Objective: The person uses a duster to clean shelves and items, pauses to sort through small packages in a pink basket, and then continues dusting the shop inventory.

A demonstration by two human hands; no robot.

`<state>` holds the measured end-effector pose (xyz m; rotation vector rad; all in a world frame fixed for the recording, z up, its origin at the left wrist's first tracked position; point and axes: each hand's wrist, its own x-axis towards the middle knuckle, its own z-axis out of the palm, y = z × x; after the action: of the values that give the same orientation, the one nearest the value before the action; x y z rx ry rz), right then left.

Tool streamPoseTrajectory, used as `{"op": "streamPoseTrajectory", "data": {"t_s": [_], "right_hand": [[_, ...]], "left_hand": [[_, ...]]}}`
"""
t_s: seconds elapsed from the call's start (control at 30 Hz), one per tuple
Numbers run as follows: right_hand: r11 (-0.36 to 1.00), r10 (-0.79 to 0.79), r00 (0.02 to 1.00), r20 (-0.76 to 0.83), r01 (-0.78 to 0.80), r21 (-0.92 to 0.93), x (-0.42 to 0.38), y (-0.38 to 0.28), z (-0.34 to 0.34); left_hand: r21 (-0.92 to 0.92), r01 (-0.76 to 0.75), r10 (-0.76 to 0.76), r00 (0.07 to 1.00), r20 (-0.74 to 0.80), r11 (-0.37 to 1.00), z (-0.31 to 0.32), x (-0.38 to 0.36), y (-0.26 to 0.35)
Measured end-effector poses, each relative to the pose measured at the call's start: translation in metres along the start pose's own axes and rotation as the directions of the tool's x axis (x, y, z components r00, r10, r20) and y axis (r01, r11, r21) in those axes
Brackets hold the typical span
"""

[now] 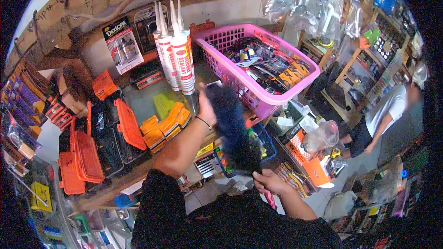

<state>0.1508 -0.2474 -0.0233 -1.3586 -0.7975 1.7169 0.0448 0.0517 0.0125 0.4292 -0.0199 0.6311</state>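
Note:
A long, dark blue-black object (230,124), smeared by motion, stretches between my two hands; its kind cannot be made out. My left hand (206,106) holds its upper end from the left side, a dark band around the wrist. At the lower end, my right hand (272,182) has its fingers closed on a corner or edge. Just beyond my left hand, white sealant tubes (184,64) stand upright on the workbench. The pink plastic basket (258,83), filled with packaged hardware and padlocks, sits to the right of the dark object's top.
Orange-lidded black cases (87,157) stand at the left. Small orange-yellow boxes (166,122) lie beside a yellow-green item (163,106). A blue-rimmed basket (265,143) is below the pink one. A person (385,115) stands at the right near crowded shelves.

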Motion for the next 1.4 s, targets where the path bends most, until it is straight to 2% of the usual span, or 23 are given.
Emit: {"op": "streamPoseTrajectory", "data": {"t_s": [0.03, 0.1, 0.17, 0.23, 0.27, 0.3, 0.37, 0.43, 0.5, 0.57, 0.6, 0.63, 0.7, 0.77, 0.83, 0.9, 0.97, 1.03, 1.1, 1.17, 1.3, 1.37, 1.4], "right_hand": [[1.0, -0.003, 1.0, -0.002, 0.003, -0.001, 0.0, -0.001, 0.0], [0.998, -0.022, 0.983, -0.184, 0.032, 0.054, 0.002, -0.003, 0.0], [0.988, -0.041, 0.974, -0.225, 0.073, 0.138, 0.001, -0.007, 0.003], [0.997, 0.015, 0.999, -0.051, -0.011, 0.074, 0.001, -0.005, -0.003], [1.0, 0.003, 1.0, 0.025, -0.004, 0.004, 0.0, -0.002, -0.006], [1.0, 0.002, 1.0, 0.024, -0.002, 0.004, 0.0, -0.004, -0.005], [0.995, -0.044, 0.978, -0.205, 0.061, 0.079, 0.002, -0.012, 0.002], [0.99, -0.026, 0.97, -0.241, 0.059, 0.131, 0.002, -0.013, 0.005], [0.998, -0.05, 0.998, -0.044, 0.051, 0.029, -0.001, -0.011, 0.005], [0.999, -0.03, 0.999, 0.037, 0.029, 0.035, 0.001, -0.006, 0.002], [0.997, -0.046, 0.997, -0.061, 0.05, 0.063, 0.002, -0.005, 0.003], [0.993, -0.059, 0.986, -0.157, 0.073, 0.087, 0.004, -0.004, 0.003], [0.977, -0.036, 0.973, -0.226, 0.082, 0.197, 0.008, 0.002, 0.003], [0.999, 0.006, 0.999, -0.046, -0.003, 0.052, 0.006, 0.007, -0.001], [0.999, -0.01, 1.0, 0.008, 0.01, 0.041, 0.002, 0.001, 0.005], [0.988, -0.077, 0.997, -0.018, 0.079, 0.135, 0.002, -0.001, 0.001], [0.968, -0.056, 0.992, -0.114, 0.082, 0.238, 0.006, 0.0, -0.005], [0.987, -0.037, 0.997, -0.062, 0.046, 0.154, 0.003, -0.003, -0.007], [0.99, -0.005, 1.0, -0.022, 0.008, 0.144, -0.003, -0.008, -0.004], [1.0, -0.018, 0.998, -0.061, 0.02, 0.023, -0.002, -0.002, -0.015], [0.977, -0.04, 0.995, -0.093, 0.058, 0.205, -0.007, -0.016, -0.019], [1.0, 0.005, 1.0, -0.004, -0.005, 0.014, -0.008, -0.014, -0.027], [0.997, 0.007, 0.999, 0.046, -0.004, -0.079, -0.008, -0.01, -0.032]], "left_hand": [[-0.044, 0.077, -0.066, 0.975, 0.212, 0.996, -0.008, 0.0, 0.002], [0.026, 0.026, -0.029, 0.991, 0.131, 0.999, -0.006, 0.005, -0.001], [0.064, -0.054, 0.064, 0.982, -0.18, 0.997, 0.017, 0.003, -0.006], [0.1, -0.013, 0.045, 0.947, -0.317, 0.995, 0.033, -0.005, -0.007], [0.036, 0.031, -0.029, 0.999, -0.045, 0.999, 0.012, -0.001, -0.003], [-0.015, 0.091, -0.085, 0.968, 0.235, 0.996, 0.006, -0.002, 0.003], [-0.069, 0.103, -0.073, 0.934, 0.351, 0.992, -0.004, 0.002, 0.0], [0.097, -0.047, 0.06, 0.989, -0.134, 0.994, 0.018, 0.003, -0.005], [0.055, 0.038, -0.023, 0.967, -0.252, 0.998, 0.031, -0.005, -0.005], [-0.04, 0.076, -0.067, 0.982, 0.176, 0.996, -0.006, -0.002, -0.003], [-0.062, 0.122, -0.102, 0.961, 0.258, 0.991, -0.018, 0.004, 0.002], [0.064, 0.029, -0.009, 0.955, -0.295, 0.998, 0.032, -0.008, -0.003], [0.127, -0.04, 0.067, 0.974, -0.217, 0.991, 0.039, -0.009, -0.006], [0.064, 0.016, -0.004, 0.981, -0.196, 0.998, 0.018, -0.001, -0.004], [-0.012, 0.102, -0.098, 0.982, 0.158, 0.995, 0.006, -0.004, 0.001], [-0.011, 0.1, -0.098, 0.992, 0.082, 0.995, 0.006, -0.002, 0.002], [0.094, -0.034, 0.049, 0.985, -0.163, 0.995, 0.016, 0.001, 0.0], [0.099, -0.032, 0.044, 0.99, -0.13, 0.995, 0.011, 0.003, 0.0], [0.04, 0.07, -0.074, 0.99, 0.118, 0.997, 0.011, -0.006, 0.001], [0.079, 0.082, -0.085, 0.996, 0.034, 0.994, 0.02, -0.012, -0.002], [0.078, -0.035, 0.043, 0.994, -0.097, 0.996, 0.033, -0.008, -0.004], [0.115, 0.028, -0.027, 1.0, -0.012, 0.993, 0.011, -0.006, 0.002], [0.096, 0.098, -0.114, 0.978, 0.174, 0.991, 0.011, -0.011, 0.001]]}}
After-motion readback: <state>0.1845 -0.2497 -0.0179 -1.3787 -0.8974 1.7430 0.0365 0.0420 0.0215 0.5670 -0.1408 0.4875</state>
